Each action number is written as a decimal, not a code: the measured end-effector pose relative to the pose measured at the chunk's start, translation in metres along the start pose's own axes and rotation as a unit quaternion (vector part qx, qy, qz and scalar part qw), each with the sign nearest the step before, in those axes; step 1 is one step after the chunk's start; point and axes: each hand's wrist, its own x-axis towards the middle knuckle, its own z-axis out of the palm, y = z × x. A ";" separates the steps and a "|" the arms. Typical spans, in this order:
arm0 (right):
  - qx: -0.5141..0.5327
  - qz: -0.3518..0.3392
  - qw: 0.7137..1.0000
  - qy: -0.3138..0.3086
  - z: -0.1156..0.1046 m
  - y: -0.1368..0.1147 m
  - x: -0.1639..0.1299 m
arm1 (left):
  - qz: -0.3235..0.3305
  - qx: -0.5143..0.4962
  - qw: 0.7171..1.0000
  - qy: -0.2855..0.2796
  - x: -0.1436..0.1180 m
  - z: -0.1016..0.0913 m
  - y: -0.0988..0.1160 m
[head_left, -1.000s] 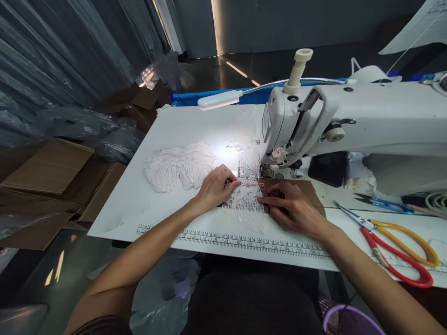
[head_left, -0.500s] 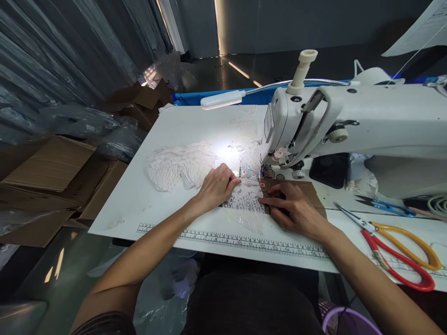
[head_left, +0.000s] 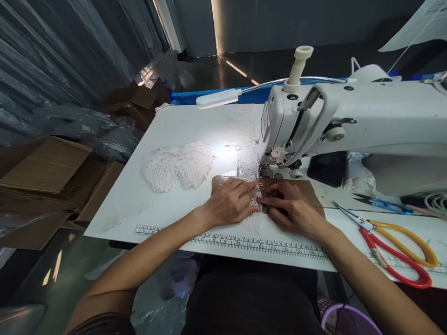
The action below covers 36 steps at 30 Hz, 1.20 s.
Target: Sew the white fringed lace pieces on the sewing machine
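White lace fabric (head_left: 254,203) lies in front of the needle area of a white sewing machine (head_left: 279,125), over flat brown pieces. My left hand (head_left: 231,200) rests palm down across the lace, fingers stretched toward the presser foot. Beneath it shows a brown piece (head_left: 217,182). My right hand (head_left: 291,204) is on the brown sheet (head_left: 310,188) to the right, with its fingers apart and the index fingertip touching the lace edge. Small red marks show on pieces near the foot. Another gathered white lace piece (head_left: 178,167) lies to the left.
Red-and-yellow-handled scissors (head_left: 391,242) and blue thread snips (head_left: 387,204) lie at right. A black flat object (head_left: 328,167) sits under the machine arm. A lamp (head_left: 218,98) hangs above the white table (head_left: 118,204). Cardboard boxes (head_left: 45,167) stand on the left.
My left hand has moved slightly right and toward me, from pinching the lace's left edge to lying flat over it. A brown piece now shows left of the lace. My right hand has barely moved.
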 end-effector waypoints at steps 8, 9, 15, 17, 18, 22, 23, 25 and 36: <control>-0.001 0.003 1.000 -0.005 0.001 0.000 -0.001 | -0.026 0.060 0.994 -0.089 0.001 0.002 0.010; -0.001 0.004 1.000 -0.006 0.001 0.000 -0.001 | -0.028 0.060 0.993 -0.095 0.001 0.002 0.010; -0.006 0.008 1.000 -0.019 0.000 0.001 -0.001 | -0.043 0.065 0.989 -0.129 0.003 -0.002 0.010; -0.009 0.006 1.000 -0.021 0.000 0.001 -0.001 | -0.040 0.078 0.987 -0.132 0.003 -0.002 0.011; -0.011 0.007 1.000 -0.022 0.001 0.001 -0.002 | -0.035 0.086 0.987 -0.132 0.003 -0.002 0.011; -0.022 0.015 0.999 -0.023 0.001 0.000 -0.002 | -0.021 0.110 0.985 -0.133 0.004 -0.001 0.011; -0.023 0.015 0.999 -0.022 0.001 -0.001 -0.002 | -0.022 0.112 0.984 -0.134 0.005 -0.001 0.010; -0.025 0.015 0.999 -0.022 0.001 -0.001 -0.002 | -0.027 0.117 0.983 -0.141 0.007 -0.002 0.009; -0.077 -0.003 0.997 -0.019 0.002 -0.005 -0.001 | 0.010 0.171 0.969 -0.177 0.019 -0.007 -0.001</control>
